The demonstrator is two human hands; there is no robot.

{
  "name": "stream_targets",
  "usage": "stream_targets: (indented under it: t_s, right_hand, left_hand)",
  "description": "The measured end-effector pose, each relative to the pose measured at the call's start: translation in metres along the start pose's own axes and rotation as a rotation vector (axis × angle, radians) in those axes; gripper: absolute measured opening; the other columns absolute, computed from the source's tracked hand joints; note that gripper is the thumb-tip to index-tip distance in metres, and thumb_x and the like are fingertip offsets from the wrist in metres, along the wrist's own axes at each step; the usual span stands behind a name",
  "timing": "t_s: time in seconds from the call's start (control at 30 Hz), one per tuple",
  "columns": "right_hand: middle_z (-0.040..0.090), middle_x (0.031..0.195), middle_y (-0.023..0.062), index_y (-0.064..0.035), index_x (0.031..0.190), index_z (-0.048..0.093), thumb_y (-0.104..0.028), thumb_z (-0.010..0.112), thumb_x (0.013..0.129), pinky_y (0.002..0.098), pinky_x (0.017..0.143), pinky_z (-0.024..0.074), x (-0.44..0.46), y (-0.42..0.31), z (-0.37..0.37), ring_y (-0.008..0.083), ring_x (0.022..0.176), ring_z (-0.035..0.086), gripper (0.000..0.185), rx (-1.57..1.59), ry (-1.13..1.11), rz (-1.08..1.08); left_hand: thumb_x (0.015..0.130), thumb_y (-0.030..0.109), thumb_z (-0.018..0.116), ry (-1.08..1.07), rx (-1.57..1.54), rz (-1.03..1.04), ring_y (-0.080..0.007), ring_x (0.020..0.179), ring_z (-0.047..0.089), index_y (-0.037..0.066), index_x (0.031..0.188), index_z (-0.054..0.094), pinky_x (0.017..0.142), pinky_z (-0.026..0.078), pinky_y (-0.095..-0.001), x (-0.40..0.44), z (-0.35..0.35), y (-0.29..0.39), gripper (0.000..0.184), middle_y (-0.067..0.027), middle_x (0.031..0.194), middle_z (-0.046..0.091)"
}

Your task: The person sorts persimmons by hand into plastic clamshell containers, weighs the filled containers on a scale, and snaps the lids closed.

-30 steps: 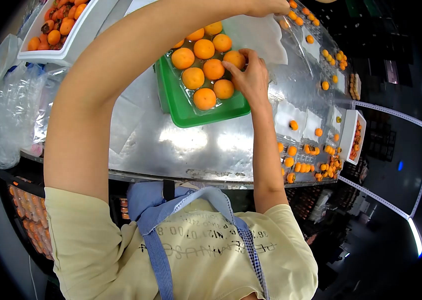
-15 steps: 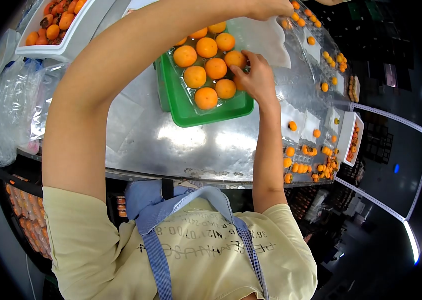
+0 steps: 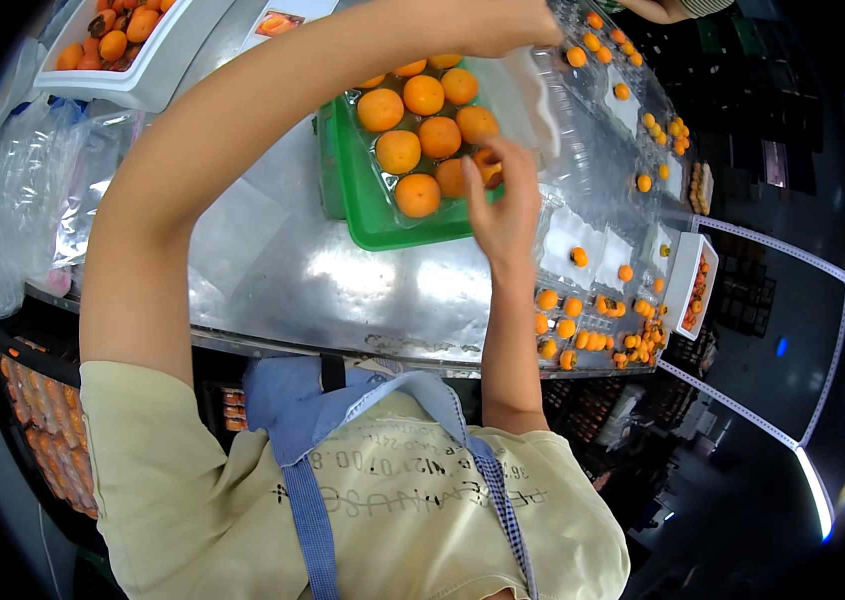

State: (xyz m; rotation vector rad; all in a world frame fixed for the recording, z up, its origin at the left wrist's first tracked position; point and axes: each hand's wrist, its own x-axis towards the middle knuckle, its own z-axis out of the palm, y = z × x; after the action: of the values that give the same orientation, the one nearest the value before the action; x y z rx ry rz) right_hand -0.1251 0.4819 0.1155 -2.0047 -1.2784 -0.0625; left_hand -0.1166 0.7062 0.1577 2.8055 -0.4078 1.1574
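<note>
A green tray (image 3: 398, 238) on the metal table holds a clear plastic insert filled with orange persimmons (image 3: 418, 195). My right hand (image 3: 508, 205) is over the tray's right edge, thumb and fingers spread around a persimmon (image 3: 489, 168) at the corner without visibly gripping it; motion blurs the fingertips. Stretched across the far side of the tray, my left hand (image 3: 518, 25) is at the top edge of the view. Its fingers are smeared and partly cut off. Below it a whitish sheet (image 3: 528, 105) stands beside the tray, its edge blurred.
Loose persimmons (image 3: 579, 257) lie on clear plastic trays and white sheets along the right of the table. A white box of persimmons (image 3: 158, 75) stands upper left, near plastic bags (image 3: 28, 200). Another white box (image 3: 685, 285) is far right. A co-worker's arm (image 3: 658, 8) shows at the top.
My right hand has drawn back slightly toward me and left, its fingers wider apart. My left hand has shifted a little left, and the whitish sheet has moved left and looks narrower.
</note>
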Motion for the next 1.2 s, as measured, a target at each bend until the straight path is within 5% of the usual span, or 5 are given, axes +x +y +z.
stream_targets:
  t_s: [0.17, 0.33, 0.43, 0.7, 1.2]
  right_hand:
    - [0.063, 0.091, 0.0093, -0.0035, 0.09, 0.063, 0.008, 0.064, 0.072, 0.0267, 0.056, 0.0478, -0.049, -0.005, 0.01, 0.0224, 0.075, 0.06, 0.022, 0.099, -0.072, -0.171]
    - [0.063, 0.088, 0.0101, -0.0034, 0.086, 0.065, 0.011, 0.063, 0.07, 0.0302, 0.059, 0.0487, -0.079, -0.017, 0.016, 0.0244, 0.075, 0.062, 0.022, 0.129, -0.239, -0.125]
    - [0.063, 0.086, 0.0104, -0.0033, 0.085, 0.065, 0.012, 0.062, 0.068, 0.03, 0.06, 0.0491, -0.093, -0.02, 0.014, 0.0243, 0.074, 0.062, 0.023, 0.109, -0.298, -0.151]
    - [0.064, 0.085, 0.011, -0.0034, 0.083, 0.066, 0.013, 0.059, 0.071, 0.0292, 0.059, 0.0503, -0.136, -0.023, 0.008, 0.0231, 0.071, 0.064, 0.021, 0.036, -0.562, -0.021]
    - [0.064, 0.088, 0.0087, -0.0019, 0.088, 0.064, 0.012, 0.057, 0.077, 0.0243, 0.056, 0.0444, -0.141, -0.027, 0.01, 0.0139, 0.065, 0.057, 0.019, -0.022, -0.729, 0.079]
  left_hand:
    - [0.072, 0.013, 0.056, -0.155, -0.035, -0.11, -0.022, 0.086, 0.059, 0.012, 0.075, 0.061, 0.075, 0.041, -0.0419, -0.057, -0.015, 0.014, 0.006, -0.0058, 0.081, 0.061]
    - [0.065, 0.016, 0.065, -0.337, -0.123, -0.173, -0.0262, 0.12, 0.042, 0.014, 0.108, 0.055, 0.095, 0.033, -0.0557, -0.099, -0.042, 0.028, 0.045, -0.0085, 0.116, 0.05]
    - [0.067, 0.015, 0.064, -0.025, -0.108, -0.262, -0.0305, 0.119, 0.04, 0.013, 0.112, 0.055, 0.095, 0.031, -0.0588, -0.127, -0.051, 0.036, 0.046, -0.0089, 0.12, 0.048]
    - [0.074, 0.017, 0.065, 0.279, -0.48, -0.939, -0.0289, 0.101, 0.058, 0.002, 0.105, 0.06, 0.088, 0.044, -0.0373, -0.187, -0.107, 0.043, 0.035, -0.015, 0.098, 0.063]
    - [0.078, 0.008, 0.062, 0.474, -0.809, -1.156, -0.0257, 0.079, 0.065, 0.0, 0.097, 0.062, 0.073, 0.051, -0.0341, -0.228, -0.078, 0.058, 0.021, -0.0164, 0.085, 0.066]
